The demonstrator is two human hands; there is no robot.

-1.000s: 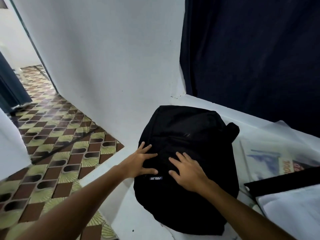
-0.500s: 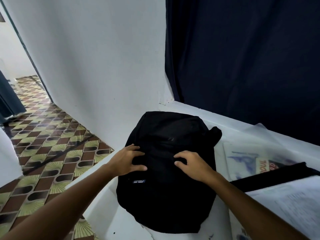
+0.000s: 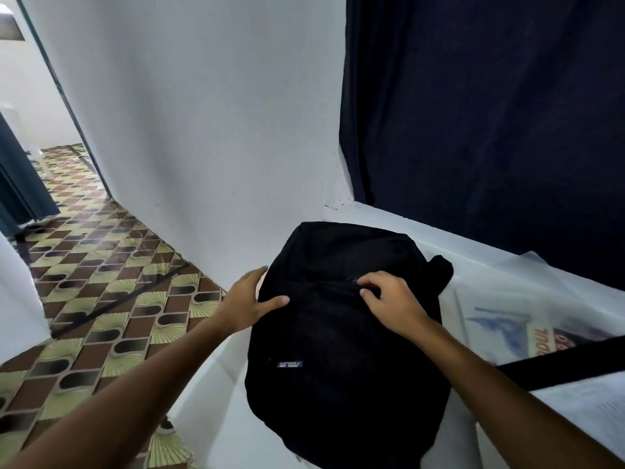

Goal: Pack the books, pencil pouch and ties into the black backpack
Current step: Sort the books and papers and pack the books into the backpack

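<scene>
The black backpack (image 3: pixel 341 336) lies flat on the white table (image 3: pixel 389 228), its top toward the wall. My left hand (image 3: pixel 247 301) rests on its upper left edge, thumb laid across the fabric. My right hand (image 3: pixel 389 297) sits on the upper middle with fingers curled, pinching at the zipper line. To the right lie a book with a blue and red cover (image 3: pixel 527 333) under clear plastic and an open white book (image 3: pixel 588 404) at the lower right. A black strap-like strip (image 3: pixel 568 360) crosses between them. No pencil pouch is in view.
The white wall (image 3: pixel 203 130) stands behind the table's left end. A dark navy curtain (image 3: pixel 490 130) hangs at the back right. Patterned brown and green floor tiles (image 3: pixel 101 282) lie to the left below the table edge.
Both hands slid up the backpack toward its top. The left hand moved to the bag's left edge; the right hand's fingers curled at the zipper line.
</scene>
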